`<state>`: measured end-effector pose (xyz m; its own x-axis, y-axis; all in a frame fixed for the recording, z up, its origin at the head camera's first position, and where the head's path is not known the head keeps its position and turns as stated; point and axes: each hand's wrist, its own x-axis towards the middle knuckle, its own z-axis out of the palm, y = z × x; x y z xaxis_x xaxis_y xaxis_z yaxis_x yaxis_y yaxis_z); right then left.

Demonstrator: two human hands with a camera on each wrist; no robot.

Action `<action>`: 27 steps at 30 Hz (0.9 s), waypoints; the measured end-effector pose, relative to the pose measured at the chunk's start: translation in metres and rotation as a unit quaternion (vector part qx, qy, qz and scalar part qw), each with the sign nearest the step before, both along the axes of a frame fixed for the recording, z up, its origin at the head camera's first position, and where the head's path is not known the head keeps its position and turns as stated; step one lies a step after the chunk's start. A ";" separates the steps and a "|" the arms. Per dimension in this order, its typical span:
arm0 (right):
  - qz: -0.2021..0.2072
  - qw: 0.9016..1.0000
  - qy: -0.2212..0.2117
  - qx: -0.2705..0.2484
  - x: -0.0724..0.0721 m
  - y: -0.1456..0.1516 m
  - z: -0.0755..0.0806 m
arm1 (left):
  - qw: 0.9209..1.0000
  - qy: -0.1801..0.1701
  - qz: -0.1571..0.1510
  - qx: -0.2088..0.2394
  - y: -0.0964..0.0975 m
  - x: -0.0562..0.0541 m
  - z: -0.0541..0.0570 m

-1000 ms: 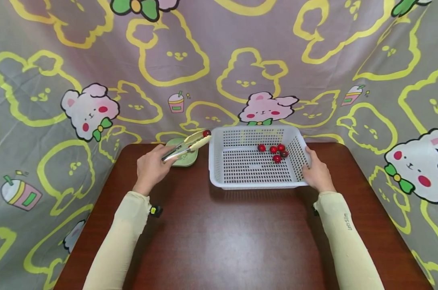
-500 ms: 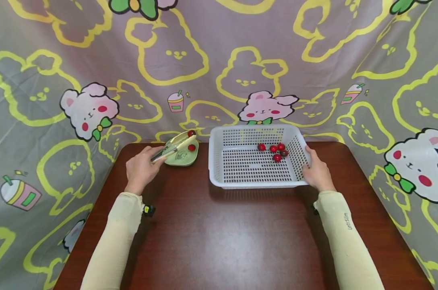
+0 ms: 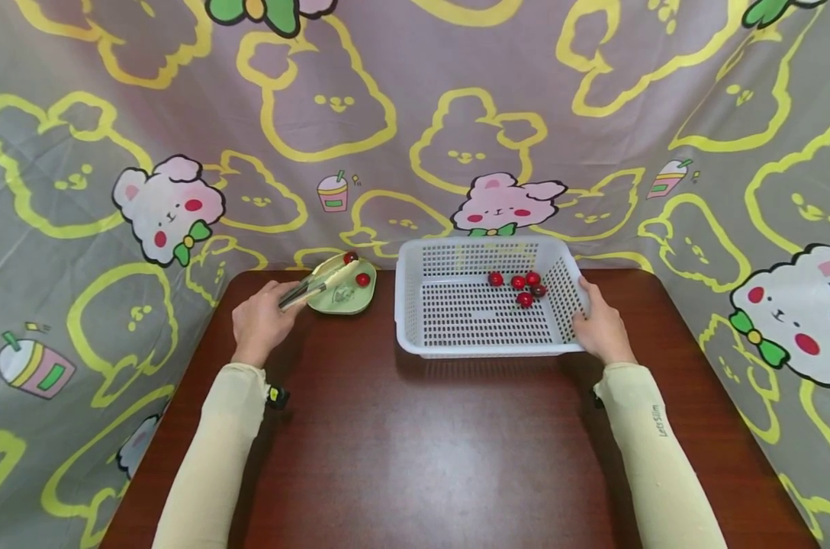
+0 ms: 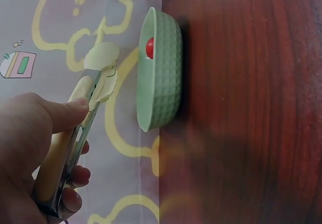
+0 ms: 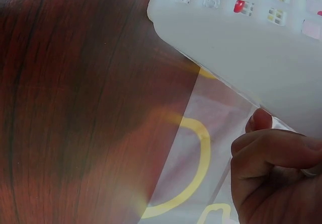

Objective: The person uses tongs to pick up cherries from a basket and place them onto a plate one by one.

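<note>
In the head view my left hand (image 3: pixel 260 322) grips metal tongs with cream tips (image 3: pixel 338 277). A dark red cherry (image 3: pixel 350 258) sits at the tips, above the left part of a light green dish (image 3: pixel 346 308). Another cherry (image 3: pixel 363 280) lies inside that dish. The left wrist view shows the thumb and fingers wrapped round the tongs (image 4: pixel 70 148), beside the dish's dimpled wall (image 4: pixel 168 78); the held cherry is hidden there. My right hand (image 3: pixel 602 324) grips the right rim of a white perforated basket (image 3: pixel 487 351), which contains several cherries (image 3: pixel 518 282).
Everything stands on a dark red-brown wooden table (image 3: pixel 442 450). A patterned cloth (image 3: pixel 387 99) rises behind the table and along both sides. The basket stands right of the dish, with a narrow gap between them.
My left hand has moved left, carrying the tongs and cherry from beside the basket's left rim to over the green dish. My right hand and the basket have stayed in place.
</note>
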<state>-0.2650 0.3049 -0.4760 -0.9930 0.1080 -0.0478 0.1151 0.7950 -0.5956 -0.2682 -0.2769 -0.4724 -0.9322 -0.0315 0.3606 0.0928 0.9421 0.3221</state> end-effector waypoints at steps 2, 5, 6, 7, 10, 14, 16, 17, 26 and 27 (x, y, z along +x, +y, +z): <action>0.002 1.000 0.004 0.002 0.000 0.001 0.000 | 1.000 -0.003 0.002 -0.001 -0.001 0.000 -0.002; 0.002 1.000 0.005 0.002 -0.001 0.001 0.000 | 1.000 -0.009 0.002 -0.004 -0.003 -0.001 -0.006; 0.001 1.000 0.004 0.001 -0.001 0.001 0.000 | 1.000 -0.011 0.002 -0.004 -0.003 -0.002 -0.007; 0.002 1.000 0.004 0.001 -0.001 0.001 0.000 | 1.000 -0.012 0.002 -0.005 -0.003 -0.002 -0.008; 0.002 1.000 0.003 0.002 -0.001 0.000 0.000 | 1.000 -0.015 0.002 -0.007 -0.004 -0.002 -0.010; 0.002 1.000 -0.001 0.000 -0.001 0.000 0.000 | 1.000 -0.019 0.005 -0.008 -0.004 -0.002 -0.011; 0.001 1.000 -0.003 0.000 0.000 0.000 0.000 | 1.000 -0.022 0.007 -0.011 -0.004 -0.002 -0.012; -0.001 1.000 -0.006 -0.002 0.000 -0.001 0.000 | 1.000 -0.024 0.007 -0.012 -0.004 -0.002 -0.012; -0.002 1.000 -0.005 -0.003 0.000 -0.001 -0.001 | 0.999 -0.039 0.009 -0.011 -0.005 -0.002 -0.015; 0.000 1.000 -0.003 -0.003 0.000 0.000 -0.001 | 0.999 -0.042 0.009 -0.012 -0.005 -0.002 -0.015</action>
<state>-0.2652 0.3046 -0.4771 -0.9926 0.1084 -0.0542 0.1192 0.7913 -0.5997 -0.2703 -0.2824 -0.4876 -0.9587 -0.0416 0.2813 0.0483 0.9511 0.3051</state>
